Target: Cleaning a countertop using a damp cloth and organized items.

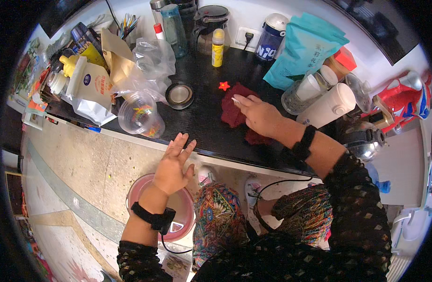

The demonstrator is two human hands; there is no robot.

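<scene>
A dark red cloth (233, 110) lies on the black tabletop (202, 123), with my right hand (260, 116) resting on its right part, fingers pointing left. Part of the cloth shows below that hand too. Just above the cloth lies a small red star (224, 86). My left hand (173, 169) is at the table's front edge, fingers spread, fingertips at the edge and nothing held in it. Up and left of it are clear plastic cups (137, 112) and a round metal-and-black lid (179, 96).
A yellow-capped bottle (217, 49), a glass pitcher (212, 28) and a blue jar (270, 38) stand at the back. Right of the cloth are a teal pouch (300, 53) and a white tumbler (328, 105). Bags crowd the left. Below, a pink basin (180, 225) sits on the floor.
</scene>
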